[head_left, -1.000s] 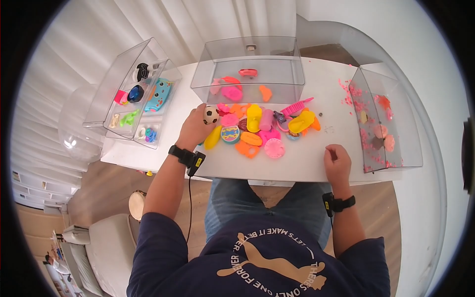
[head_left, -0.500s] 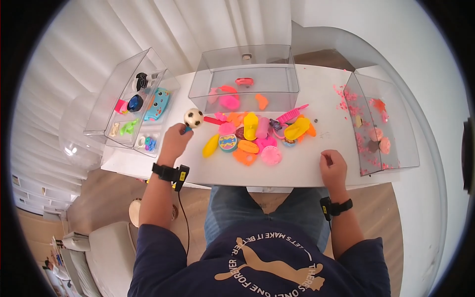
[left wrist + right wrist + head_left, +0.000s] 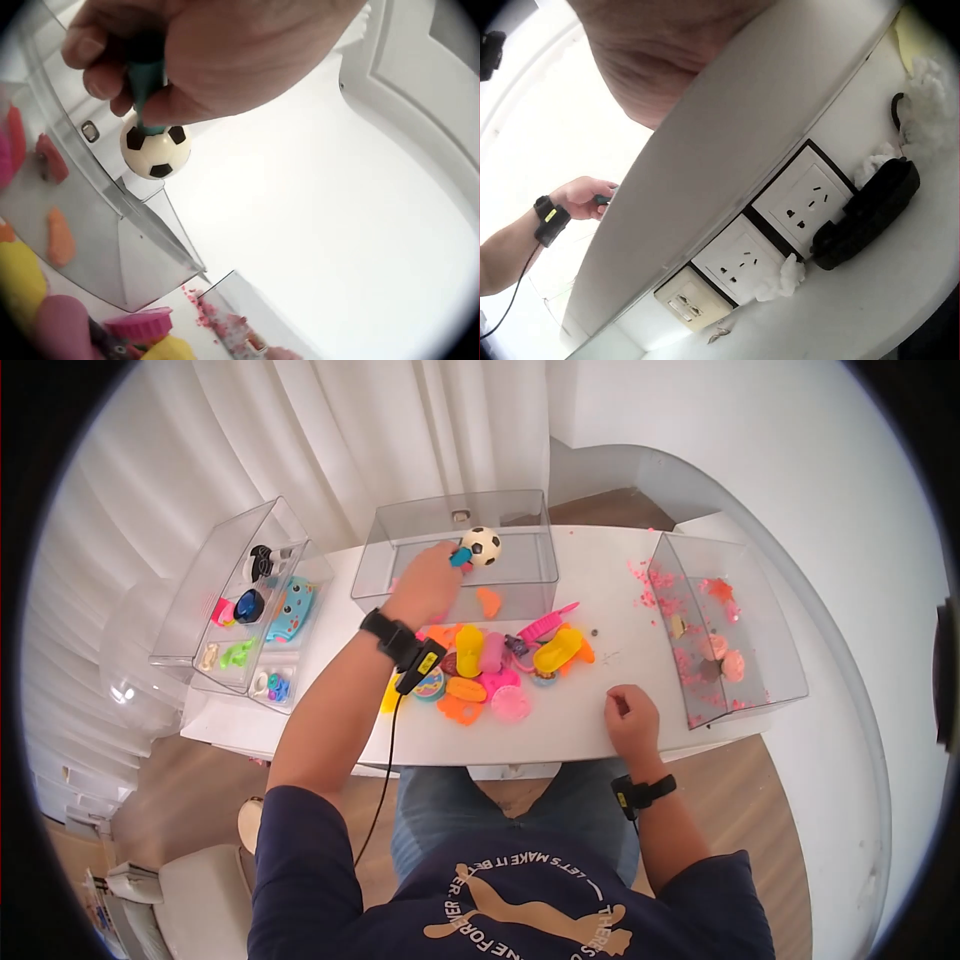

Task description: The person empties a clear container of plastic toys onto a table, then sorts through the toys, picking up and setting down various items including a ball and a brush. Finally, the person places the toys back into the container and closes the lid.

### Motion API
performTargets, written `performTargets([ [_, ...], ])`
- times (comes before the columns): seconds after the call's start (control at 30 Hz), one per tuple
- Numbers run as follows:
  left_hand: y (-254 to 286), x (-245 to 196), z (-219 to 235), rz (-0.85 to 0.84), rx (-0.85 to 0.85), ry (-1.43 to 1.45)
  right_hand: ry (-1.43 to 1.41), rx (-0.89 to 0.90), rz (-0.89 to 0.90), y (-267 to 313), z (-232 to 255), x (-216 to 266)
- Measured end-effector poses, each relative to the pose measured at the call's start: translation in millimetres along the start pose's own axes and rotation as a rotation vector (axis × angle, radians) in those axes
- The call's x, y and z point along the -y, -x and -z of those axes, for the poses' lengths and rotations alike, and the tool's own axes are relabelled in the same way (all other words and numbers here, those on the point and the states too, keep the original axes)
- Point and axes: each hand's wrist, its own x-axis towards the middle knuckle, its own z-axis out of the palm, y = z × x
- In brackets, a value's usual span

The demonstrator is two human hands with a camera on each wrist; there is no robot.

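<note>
My left hand (image 3: 425,582) grips the teal handle (image 3: 148,82) of a toy with a soccer-ball head (image 3: 482,546). It holds this ball-headed toy over the clear middle bin (image 3: 525,560). In the left wrist view the white-and-black ball hangs just below the fingers. Inside that bin lies an orange piece (image 3: 488,601), and pink and red pieces show there in the left wrist view. My right hand (image 3: 632,722) rests near the table's front edge, its fingers loosely curled around nothing.
A pile of colourful toys, with a yellow piece (image 3: 469,650) and a pink comb-like piece (image 3: 548,622), lies before the middle bin. A clear sectioned bin (image 3: 205,625) stands left, holding a blue toy (image 3: 292,608). Another clear bin (image 3: 770,660) with pink bits stands right.
My left hand has lifted the ball-headed toy from the pile's left side, then carried it up and right over the middle bin. My right hand has stayed by the table's front edge.
</note>
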Motion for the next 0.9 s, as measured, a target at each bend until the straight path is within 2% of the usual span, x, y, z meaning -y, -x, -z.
performTargets([
  [0.03,-7,-4,-7,0.026,0.029,-0.004,0.004,0.003,-0.001,0,0,-1],
  [0.17,-18,-6,-25,-0.044,-0.148,0.063,0.007,0.004,0.008,-1,1,3],
  [0.33,30,-1,1,-0.083,-0.247,0.041,0.007,0.001,0.012,-2,1,2],
  [0.43,64,16,37,0.003,-0.024,0.029,-0.01,0.005,0.011,-1,1,3],
  [0.53,94,49,47,0.163,0.118,-0.027,-0.026,0.014,-0.002,-1,1,2],
  [0.63,133,73,42,0.174,0.184,-0.151,-0.024,0.012,0.002,0,-1,2],
  [0.73,162,76,27,0.209,0.137,-0.149,-0.018,0.01,0.006,-1,-1,0],
  [0.9,174,67,11,0.25,0.153,-0.154,-0.011,0.029,-0.012,-2,0,4],
])
